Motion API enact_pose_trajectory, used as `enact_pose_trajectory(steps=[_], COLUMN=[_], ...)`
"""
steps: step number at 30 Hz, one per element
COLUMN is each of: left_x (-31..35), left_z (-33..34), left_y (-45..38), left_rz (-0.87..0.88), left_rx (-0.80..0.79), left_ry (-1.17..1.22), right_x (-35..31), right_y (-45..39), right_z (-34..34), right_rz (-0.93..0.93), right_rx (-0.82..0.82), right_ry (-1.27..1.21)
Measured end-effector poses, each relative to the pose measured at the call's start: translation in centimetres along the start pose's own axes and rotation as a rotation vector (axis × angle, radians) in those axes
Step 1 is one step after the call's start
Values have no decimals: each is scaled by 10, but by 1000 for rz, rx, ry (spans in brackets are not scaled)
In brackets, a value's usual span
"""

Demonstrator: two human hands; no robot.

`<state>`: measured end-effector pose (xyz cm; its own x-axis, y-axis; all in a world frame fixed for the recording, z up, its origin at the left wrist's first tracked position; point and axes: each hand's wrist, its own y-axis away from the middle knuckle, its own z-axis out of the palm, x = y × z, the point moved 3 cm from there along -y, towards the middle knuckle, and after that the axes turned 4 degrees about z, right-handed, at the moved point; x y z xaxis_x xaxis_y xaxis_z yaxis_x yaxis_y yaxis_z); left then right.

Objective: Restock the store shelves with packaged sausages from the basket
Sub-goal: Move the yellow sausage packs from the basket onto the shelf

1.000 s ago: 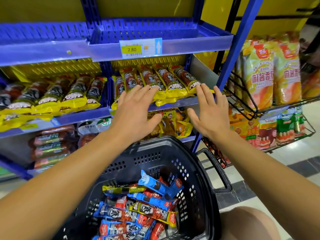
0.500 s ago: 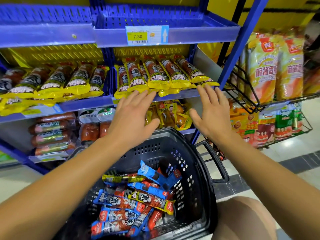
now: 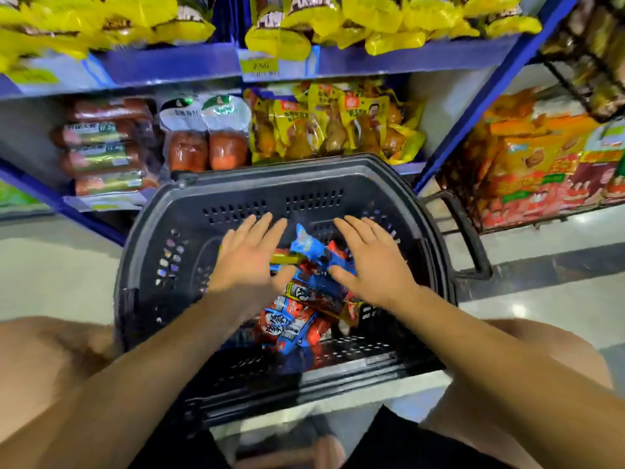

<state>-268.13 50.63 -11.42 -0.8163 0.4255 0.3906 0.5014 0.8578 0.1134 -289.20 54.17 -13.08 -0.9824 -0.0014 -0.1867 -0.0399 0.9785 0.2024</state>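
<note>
A black plastic basket (image 3: 162,231) stands on the floor in front of the blue shelves. Inside lie several packaged sausages (image 3: 297,319) in blue, red and yellow wrappers. My left hand (image 3: 248,255) hovers over the left side of the pile, fingers straight and spread, palm down. My right hand (image 3: 368,262) hovers over the right side, fingers also straight. A blue pack (image 3: 307,247) sticks up between the two hands. Neither hand holds anything. Yellow-wrapped sausages (image 3: 280,32) line the blue shelf (image 3: 176,62) above.
The lower shelf holds red sausage rolls (image 3: 101,147), vacuum packs (image 3: 206,137) and yellow chicken packs (image 3: 331,126). A black wire rack (image 3: 541,164) with snack bags stands at the right. The basket handle (image 3: 470,238) juts right. My knees flank the basket.
Both hands came down from the shelf edge into the basket, over the sausage packs. The camera tilted down, so the top shelf left the view.
</note>
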Motion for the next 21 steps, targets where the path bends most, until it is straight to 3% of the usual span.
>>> enact_pose_trajectory(steps=[4,15,21], left_x=[-28,-74,-80], left_z=[21,65,74], left_y=[18,39,31], left_rz=[-8,-158,-152], left_rx=[-40,-144,-133], left_ry=[-76,61,180], right_x=[-2,-17,-27], right_y=[-18,-53,-64], right_z=[48,164,192], right_rz=[30,-2,81], right_rx=[-152,-654,-587], right_ry=[-43,3,36])
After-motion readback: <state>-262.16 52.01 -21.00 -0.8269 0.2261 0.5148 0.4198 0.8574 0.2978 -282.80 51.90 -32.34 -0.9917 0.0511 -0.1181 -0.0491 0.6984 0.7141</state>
